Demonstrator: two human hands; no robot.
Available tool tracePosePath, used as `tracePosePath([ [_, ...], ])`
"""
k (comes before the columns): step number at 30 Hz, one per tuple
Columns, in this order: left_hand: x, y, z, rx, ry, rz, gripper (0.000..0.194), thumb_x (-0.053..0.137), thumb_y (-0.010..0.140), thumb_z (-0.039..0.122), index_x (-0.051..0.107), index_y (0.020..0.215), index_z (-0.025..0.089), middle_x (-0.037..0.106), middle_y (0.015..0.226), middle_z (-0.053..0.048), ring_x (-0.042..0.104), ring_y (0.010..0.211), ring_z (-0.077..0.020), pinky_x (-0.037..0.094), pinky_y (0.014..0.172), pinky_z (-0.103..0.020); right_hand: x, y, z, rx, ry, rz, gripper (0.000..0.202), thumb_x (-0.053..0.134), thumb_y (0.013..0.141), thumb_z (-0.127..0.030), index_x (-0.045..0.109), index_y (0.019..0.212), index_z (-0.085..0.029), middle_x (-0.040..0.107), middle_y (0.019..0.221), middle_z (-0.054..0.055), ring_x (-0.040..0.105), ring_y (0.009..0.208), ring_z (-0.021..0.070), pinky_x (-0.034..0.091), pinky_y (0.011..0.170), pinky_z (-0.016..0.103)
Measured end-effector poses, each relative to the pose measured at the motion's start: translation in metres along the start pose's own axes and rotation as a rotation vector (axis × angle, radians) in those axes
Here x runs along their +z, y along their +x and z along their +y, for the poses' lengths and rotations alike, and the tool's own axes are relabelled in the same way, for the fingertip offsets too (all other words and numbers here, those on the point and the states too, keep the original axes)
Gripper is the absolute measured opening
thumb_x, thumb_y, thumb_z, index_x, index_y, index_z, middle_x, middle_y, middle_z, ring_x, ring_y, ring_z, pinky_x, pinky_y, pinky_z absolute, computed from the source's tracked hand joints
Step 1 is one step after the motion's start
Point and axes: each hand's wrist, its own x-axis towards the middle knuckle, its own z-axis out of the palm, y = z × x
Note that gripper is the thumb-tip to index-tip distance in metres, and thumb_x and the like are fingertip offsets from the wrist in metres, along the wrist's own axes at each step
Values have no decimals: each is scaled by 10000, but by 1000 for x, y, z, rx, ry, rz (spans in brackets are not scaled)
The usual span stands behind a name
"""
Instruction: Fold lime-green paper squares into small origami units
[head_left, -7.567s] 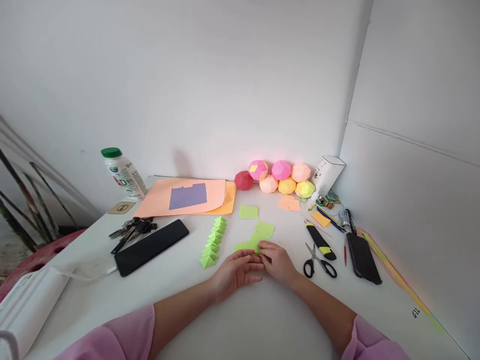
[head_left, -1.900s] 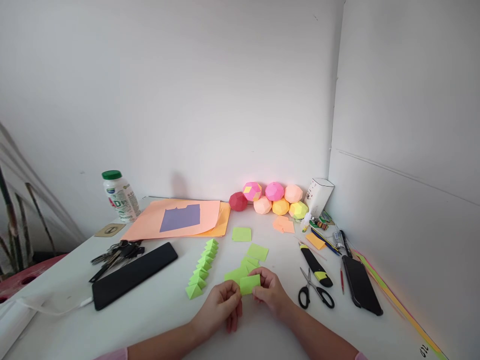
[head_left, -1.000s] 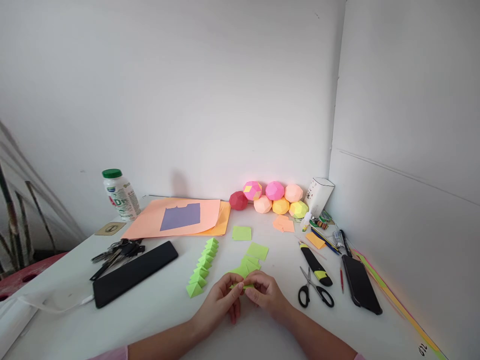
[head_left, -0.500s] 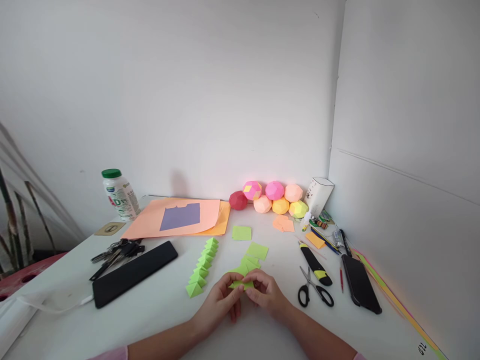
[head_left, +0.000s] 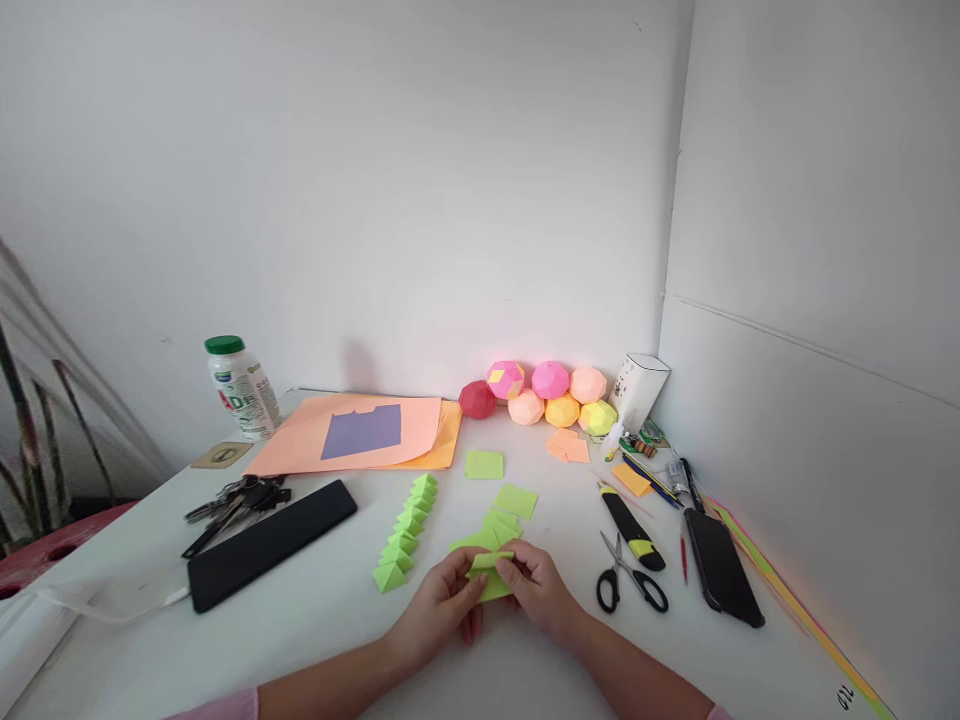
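Note:
Between my two hands is a green paper piece, its far edge bent over toward me. My left hand pinches its left side, and my right hand grips the right side with the thumb on the fold. Just beyond my fingers lie several loose green paper squares, partly overlapping. Another green square sits farther back. To the left of my hands stands a row of folded green paper units, pointed and nested in a line.
Scissors, a box cutter and a phone lie to the right. Colourful paper balls line the wall. On the left are a black power bank, keys, a white bottle and peach sheets.
The paper in my hands has turned, so more of its surface and the bent-over edge show. My right thumb has shifted up onto the fold.

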Motion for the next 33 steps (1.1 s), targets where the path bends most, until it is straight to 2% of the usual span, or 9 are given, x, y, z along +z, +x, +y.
tracePosePath([
  [2,1,0,1,-31,-7,-17,400,556,745,544,475,861,169,608,575,27,510,361,-88,382,363,-193,0,0,1,36,3,21,328,508,840,-463,551,772,-145,437,611,-27,408,493,78,344,441,204],
  [4,2,0,3,-69,-2,-22,404,548,736,565,472,757,169,595,546,27,526,358,-97,377,348,-193,1,0,2,62,23,38,310,518,832,-460,540,856,-152,458,618,-26,421,498,85,358,438,203],
  [8,1,3,7,-97,-53,20,401,555,729,563,461,704,174,567,489,41,519,337,-104,387,335,-200,3,-3,2,14,72,79,321,517,834,-401,430,1076,-209,514,778,0,441,506,84,384,428,204],
  [11,0,5,8,-84,-138,69,384,577,725,542,470,715,172,565,495,46,509,341,-98,405,335,-202,5,-6,0,-64,78,97,296,488,842,-286,374,1113,-254,499,901,17,447,515,72,378,440,201],
  [14,-2,7,9,-75,-208,103,379,587,725,529,480,718,165,573,524,43,519,356,-95,413,331,-197,6,-7,-2,-182,-33,47,278,501,782,-153,462,1044,-238,482,928,32,465,586,84,382,494,211],
  [17,-2,7,10,-79,-235,116,379,590,727,525,482,717,162,573,526,42,516,354,-91,413,328,-194,6,-5,-2,-266,-164,37,270,547,709,-103,553,960,-204,446,1036,71,477,646,95,387,504,214],
  [22,-3,8,7,-64,-200,73,372,577,746,517,476,722,159,576,521,36,515,354,-89,412,324,-189,5,-1,2,-264,-148,46,153,614,735,-186,615,888,-181,477,918,50,473,573,76,390,479,209],
  [26,-3,8,6,-60,-167,54,365,569,754,514,472,734,163,534,464,57,507,346,-93,413,327,-189,4,-1,3,-266,-116,39,146,665,723,-243,646,847,-170,490,884,47,479,574,81,388,471,209],
  [33,1,3,13,-60,-115,36,364,548,765,519,474,722,164,592,569,29,524,361,-89,410,351,-201,3,0,-3,-180,-96,71,177,591,794,-277,659,683,-156,511,781,35,478,580,95,383,465,212],
])
